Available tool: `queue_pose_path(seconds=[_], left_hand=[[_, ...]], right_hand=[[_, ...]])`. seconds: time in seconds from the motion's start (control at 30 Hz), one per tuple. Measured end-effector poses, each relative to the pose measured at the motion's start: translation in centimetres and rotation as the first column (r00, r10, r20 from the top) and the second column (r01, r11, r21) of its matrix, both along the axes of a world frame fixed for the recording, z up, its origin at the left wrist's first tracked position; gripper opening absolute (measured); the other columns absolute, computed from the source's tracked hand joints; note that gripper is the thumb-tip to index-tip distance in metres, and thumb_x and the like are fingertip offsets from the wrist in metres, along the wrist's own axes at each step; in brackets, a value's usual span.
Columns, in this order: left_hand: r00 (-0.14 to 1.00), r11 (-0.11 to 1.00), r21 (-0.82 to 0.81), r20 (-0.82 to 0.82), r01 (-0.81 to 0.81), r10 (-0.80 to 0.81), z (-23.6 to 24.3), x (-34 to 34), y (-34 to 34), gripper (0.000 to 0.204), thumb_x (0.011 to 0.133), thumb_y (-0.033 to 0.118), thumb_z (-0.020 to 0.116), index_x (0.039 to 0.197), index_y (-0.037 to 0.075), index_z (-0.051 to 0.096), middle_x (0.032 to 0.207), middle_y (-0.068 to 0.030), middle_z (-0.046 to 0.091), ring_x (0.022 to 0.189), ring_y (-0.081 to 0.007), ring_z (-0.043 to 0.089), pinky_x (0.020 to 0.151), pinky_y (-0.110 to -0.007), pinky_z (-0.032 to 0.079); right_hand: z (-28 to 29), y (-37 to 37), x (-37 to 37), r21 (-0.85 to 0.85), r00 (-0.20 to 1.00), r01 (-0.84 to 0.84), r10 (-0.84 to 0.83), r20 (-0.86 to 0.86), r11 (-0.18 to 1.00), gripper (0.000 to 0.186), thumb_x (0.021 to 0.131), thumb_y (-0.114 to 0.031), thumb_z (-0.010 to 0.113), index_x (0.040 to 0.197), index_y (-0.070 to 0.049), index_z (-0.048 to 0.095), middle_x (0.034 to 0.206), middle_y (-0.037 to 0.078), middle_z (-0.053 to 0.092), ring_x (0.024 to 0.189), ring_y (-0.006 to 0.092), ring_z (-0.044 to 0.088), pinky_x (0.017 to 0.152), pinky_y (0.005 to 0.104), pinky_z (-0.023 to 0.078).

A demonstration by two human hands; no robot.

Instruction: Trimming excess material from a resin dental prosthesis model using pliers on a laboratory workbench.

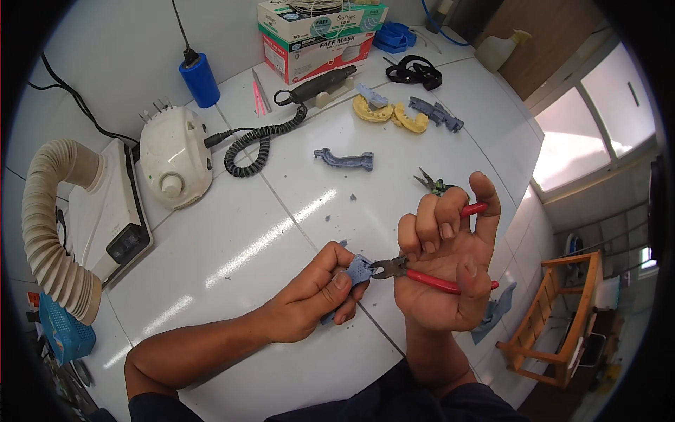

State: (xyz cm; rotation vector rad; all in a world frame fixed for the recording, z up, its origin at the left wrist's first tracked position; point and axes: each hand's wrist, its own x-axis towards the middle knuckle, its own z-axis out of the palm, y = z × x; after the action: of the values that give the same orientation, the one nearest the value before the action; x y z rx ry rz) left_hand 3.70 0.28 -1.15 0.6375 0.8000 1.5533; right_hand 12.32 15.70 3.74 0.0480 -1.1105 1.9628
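My left hand (pixel 309 302) pinches a small blue-grey plastic piece with a perforated face (pixel 360 269) between thumb and fingers; part of it is hidden behind them. Red-handled side cutters (pixel 389 267) lie in my right hand (pixel 443 253), their jaws at the right edge of the piece. The fingers curl round one handle while the thumb rests by the other, and the handles are spread apart. Just beyond that hand lies a second pair of pliers (pixel 431 184). Farther off on the table is a curved grey-blue plastic part (pixel 344 160). Small grey scraps (pixel 353 197) dot the white tabletop.
Yellow dental models (pixel 371 109) and another grey-blue part (pixel 437 114) lie at the back. A black handpiece (pixel 323 86) rests on its stand, its coiled cord running to a white control unit (pixel 172 158). A ribbed hose (pixel 60 204) stands left; mask boxes (pixel 320 60) are behind.
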Motion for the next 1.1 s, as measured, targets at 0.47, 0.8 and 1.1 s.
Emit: queue_pose_path(seconds=[0.47, 0.8, 1.1], left_hand=[[0.999, 1.0, -0.022, 0.028, -0.022, 0.022, -0.3, 0.0, -0.1, 0.024, 0.111, 0.033, 0.039, 0.112, 0.008, 0.037, 0.097, -0.0052, 0.044, 0.07, -0.0095, 0.044, 0.069, -0.028, 0.04], [0.999, 0.998, -0.061, -0.031, -0.033, 0.031, -0.3, 0.4, -0.3, 0.024, 0.111, 0.032, 0.04, 0.114, 0.009, 0.035, 0.094, -0.0043, 0.045, 0.069, -0.0092, 0.044, 0.07, -0.027, 0.04], [0.998, 0.997, -0.076, -0.063, -0.034, 0.029, -0.3, 0.6, -0.3, 0.023, 0.111, 0.032, 0.039, 0.114, 0.009, 0.036, 0.09, -0.0036, 0.046, 0.068, -0.0088, 0.044, 0.07, -0.027, 0.04]], right_hand=[[-0.8, 0.6, -0.2, -0.041, 0.997, -0.075, 0.075, 0.005, 0.996, 0.06, 0.079, -0.017, 0.056, 0.135, -0.008, 0.036, 0.093, 0.005, 0.035, 0.075, 0.0142, 0.035, 0.063, 0.0291, 0.033], [-0.9, 1.0, 0.0, -0.131, 0.987, -0.156, 0.15, -0.05, 0.979, 0.038, 0.074, -0.004, 0.049, 0.108, -0.015, 0.035, 0.086, 0.004, 0.032, 0.069, 0.0147, 0.03, 0.061, 0.0312, 0.031], [-1.2, 1.3, 0.1, -0.1, 0.982, -0.178, 0.171, -0.075, 0.979, 0.031, 0.076, -0.001, 0.046, 0.1, -0.015, 0.033, 0.083, 0.001, 0.032, 0.065, 0.0124, 0.028, 0.053, 0.0273, 0.027]])
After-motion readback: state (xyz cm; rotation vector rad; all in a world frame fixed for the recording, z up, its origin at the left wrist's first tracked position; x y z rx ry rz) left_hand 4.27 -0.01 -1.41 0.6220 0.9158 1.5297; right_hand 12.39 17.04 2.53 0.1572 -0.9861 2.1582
